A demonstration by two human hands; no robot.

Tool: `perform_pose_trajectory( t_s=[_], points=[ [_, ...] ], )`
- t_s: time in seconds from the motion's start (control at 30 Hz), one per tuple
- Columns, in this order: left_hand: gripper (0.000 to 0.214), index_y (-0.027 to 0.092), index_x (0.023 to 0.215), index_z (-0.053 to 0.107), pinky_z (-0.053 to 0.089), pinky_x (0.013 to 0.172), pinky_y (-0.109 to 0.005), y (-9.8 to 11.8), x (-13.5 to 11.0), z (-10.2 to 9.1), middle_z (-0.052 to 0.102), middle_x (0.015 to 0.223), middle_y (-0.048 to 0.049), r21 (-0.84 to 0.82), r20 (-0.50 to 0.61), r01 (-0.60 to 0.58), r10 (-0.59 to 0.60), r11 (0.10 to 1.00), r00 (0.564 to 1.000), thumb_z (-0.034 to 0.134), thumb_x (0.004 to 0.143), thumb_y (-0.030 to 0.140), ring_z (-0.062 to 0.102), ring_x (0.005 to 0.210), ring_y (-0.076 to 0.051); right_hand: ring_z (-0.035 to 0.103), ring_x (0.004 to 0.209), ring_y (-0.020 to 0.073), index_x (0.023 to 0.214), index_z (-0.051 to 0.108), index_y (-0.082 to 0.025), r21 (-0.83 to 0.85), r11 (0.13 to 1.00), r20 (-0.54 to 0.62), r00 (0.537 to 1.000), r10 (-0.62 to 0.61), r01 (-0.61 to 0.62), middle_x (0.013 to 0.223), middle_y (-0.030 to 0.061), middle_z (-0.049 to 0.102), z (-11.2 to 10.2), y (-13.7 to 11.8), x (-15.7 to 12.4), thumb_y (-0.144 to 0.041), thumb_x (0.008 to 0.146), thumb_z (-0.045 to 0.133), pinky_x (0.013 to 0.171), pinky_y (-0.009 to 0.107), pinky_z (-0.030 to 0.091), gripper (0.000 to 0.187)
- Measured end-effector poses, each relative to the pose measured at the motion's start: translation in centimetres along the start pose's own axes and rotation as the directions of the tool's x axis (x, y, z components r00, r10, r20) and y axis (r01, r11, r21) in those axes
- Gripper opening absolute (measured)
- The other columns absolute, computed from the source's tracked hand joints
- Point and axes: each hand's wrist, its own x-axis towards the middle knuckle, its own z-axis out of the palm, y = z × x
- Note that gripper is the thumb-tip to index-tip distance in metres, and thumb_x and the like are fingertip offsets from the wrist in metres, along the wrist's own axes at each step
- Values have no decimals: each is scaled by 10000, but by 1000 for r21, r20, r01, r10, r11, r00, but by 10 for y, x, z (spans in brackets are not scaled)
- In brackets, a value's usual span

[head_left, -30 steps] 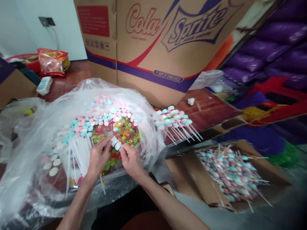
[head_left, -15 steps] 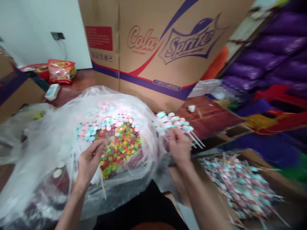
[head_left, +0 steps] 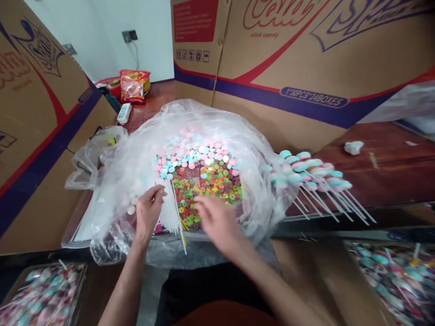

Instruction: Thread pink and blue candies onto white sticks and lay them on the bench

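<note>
My left hand (head_left: 149, 210) is closed, fingertips pinched at the left edge of a bundle of white sticks (head_left: 168, 208); whatever is between them is too small to make out. Over the colourful ring candies (head_left: 222, 183) is my right hand (head_left: 217, 222), its fingers bent and smeared by motion. Pink, blue and white round candies (head_left: 190, 156) lie behind the rings. A crumpled clear plastic bag (head_left: 261, 181) surrounds the candies and sticks. To the right, a pile of candy sticks (head_left: 316, 174) rests with pink and blue tops and white stems towards the table's edge.
Large cardboard boxes stand behind (head_left: 258, 104) and at the left (head_left: 44, 149). Below the table are containers of finished-looking candy sticks at the right (head_left: 401, 276) and left (head_left: 50, 294). A red snack packet (head_left: 132, 86) and crumpled white tissue (head_left: 353, 147) lie on the table.
My right hand has left the candy-stick pile and moved left over the ring candies. My left hand stays by the white sticks. The view has turned left.
</note>
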Motion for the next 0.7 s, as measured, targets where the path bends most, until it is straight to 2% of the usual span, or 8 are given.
perform_pose_trajectory(
  t_s=[0.07,0.13,0.2,0.27,0.4,0.5,0.6,0.7],
  points=[
    [316,158,973,746,526,627,-251,-4,-1,0,754,800,-64,28,16,-14,14,999,1000,632,833,417,655,653,-150,664,888,244,1029,661,-177,-94,995,191,980,58,-41,964,115,713,35,-35,10,-132,945,519,755,343,525,172],
    [325,159,985,746,538,658,-268,-7,-1,-1,761,817,-71,40,19,-15,14,999,1000,642,828,423,679,681,-169,668,897,273,1033,648,-147,-237,968,290,946,147,-78,977,154,701,57,-54,20,-67,925,492,699,346,521,206],
    [346,153,995,745,542,667,-277,-10,-2,-5,764,812,-75,36,12,-4,3,999,1000,654,813,433,691,689,-182,674,902,278,1060,630,-130,-301,949,331,923,195,-92,992,170,692,65,-61,29,-18,917,437,681,340,514,265],
    [371,144,993,744,540,654,-276,-11,-1,-8,763,798,-77,33,13,9,-9,999,1000,659,800,449,687,673,-181,680,883,263,1082,612,-130,-273,954,339,916,213,-121,1015,164,690,65,-59,35,1,893,438,687,333,508,289],
    [365,143,999,737,528,632,-269,-3,3,-6,757,793,-70,27,22,1,-1,1000,1000,642,806,438,665,641,-167,670,840,229,1032,601,-168,-14,968,238,939,248,-252,952,102,704,64,-42,40,-57,850,529,729,322,498,224],
    [301,170,983,744,515,638,-264,12,12,5,759,824,-57,42,54,-57,55,997,997,622,824,395,652,648,-162,659,754,199,983,612,-194,276,904,133,945,299,-325,835,50,703,62,-26,36,-120,855,533,706,298,497,168],
    [223,193,912,756,505,692,-268,28,25,27,766,873,-49,82,123,-212,202,974,972,597,834,328,656,714,-173,648,693,187,969,634,-194,488,799,42,924,380,-351,795,44,694,49,-9,27,-210,862,526,652,284,503,154],
    [192,208,780,743,471,695,-268,40,36,57,741,773,-35,156,282,-344,292,926,914,557,827,213,643,707,-179,616,631,171,942,637,-185,597,723,-55,881,469,-348,771,41,663,26,11,15,-302,858,529,578,273,495,181]
  ],
)
